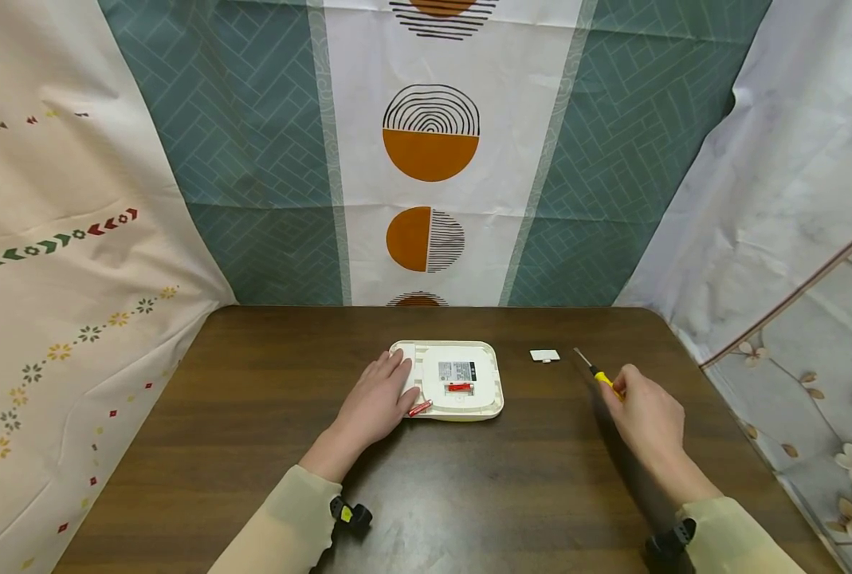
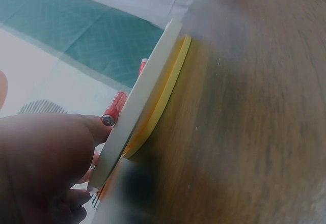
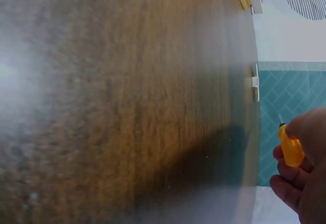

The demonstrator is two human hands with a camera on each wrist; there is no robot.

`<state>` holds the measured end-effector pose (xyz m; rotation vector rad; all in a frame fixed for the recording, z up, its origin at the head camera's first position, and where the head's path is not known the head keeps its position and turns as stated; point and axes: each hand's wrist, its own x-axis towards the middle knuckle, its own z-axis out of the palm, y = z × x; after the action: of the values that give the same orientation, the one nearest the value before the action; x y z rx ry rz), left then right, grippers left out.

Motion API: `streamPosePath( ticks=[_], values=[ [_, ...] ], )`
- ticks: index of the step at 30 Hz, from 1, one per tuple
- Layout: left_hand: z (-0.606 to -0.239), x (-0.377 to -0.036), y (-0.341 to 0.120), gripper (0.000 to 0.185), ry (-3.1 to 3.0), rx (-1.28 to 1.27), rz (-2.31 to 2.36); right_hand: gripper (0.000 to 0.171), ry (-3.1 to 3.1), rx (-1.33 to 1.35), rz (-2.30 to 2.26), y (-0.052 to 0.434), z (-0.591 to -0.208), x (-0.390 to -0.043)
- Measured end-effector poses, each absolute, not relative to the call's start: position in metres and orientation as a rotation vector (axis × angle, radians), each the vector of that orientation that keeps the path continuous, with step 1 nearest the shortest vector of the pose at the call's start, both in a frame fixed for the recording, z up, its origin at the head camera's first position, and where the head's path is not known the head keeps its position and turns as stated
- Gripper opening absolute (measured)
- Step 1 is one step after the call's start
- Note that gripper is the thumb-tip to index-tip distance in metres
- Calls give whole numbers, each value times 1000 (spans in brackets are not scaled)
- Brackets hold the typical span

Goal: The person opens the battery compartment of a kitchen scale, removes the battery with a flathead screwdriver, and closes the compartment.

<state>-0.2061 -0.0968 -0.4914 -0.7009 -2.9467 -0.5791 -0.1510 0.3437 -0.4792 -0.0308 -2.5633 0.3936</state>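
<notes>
A flat, cream-white device [image 1: 479, 402] with rounded corners lies on the table, its printed label and open battery bay facing up. A red battery [image 1: 459, 387] sits in that bay. Another red battery [image 1: 420, 408] lies on the device's near left corner, beside the thumb of my left hand [image 1: 375, 401]. That hand rests across the device's left side, fingers extended over its face. To the right, my right hand [image 1: 646, 410] grips a screwdriver [image 1: 601, 376] by its yellow handle, the thin shaft pointing away and left, apart from the device.
A small white cover [image 1: 544, 355] with a tab lies on the brown wooden table [image 1: 497, 494] between the device and the screwdriver. Patterned cloths hang behind the table [image 1: 433, 191] and along its left [image 1: 74, 279] and right [image 1: 770, 183] sides.
</notes>
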Motion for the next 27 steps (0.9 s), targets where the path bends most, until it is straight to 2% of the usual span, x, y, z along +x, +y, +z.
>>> streamPosePath(
  ticks=[27],
  values=[
    [-494,-206,-97,65,-2946,-687,-577,31,-2698,-21,377,343,-492,-174]
  ],
)
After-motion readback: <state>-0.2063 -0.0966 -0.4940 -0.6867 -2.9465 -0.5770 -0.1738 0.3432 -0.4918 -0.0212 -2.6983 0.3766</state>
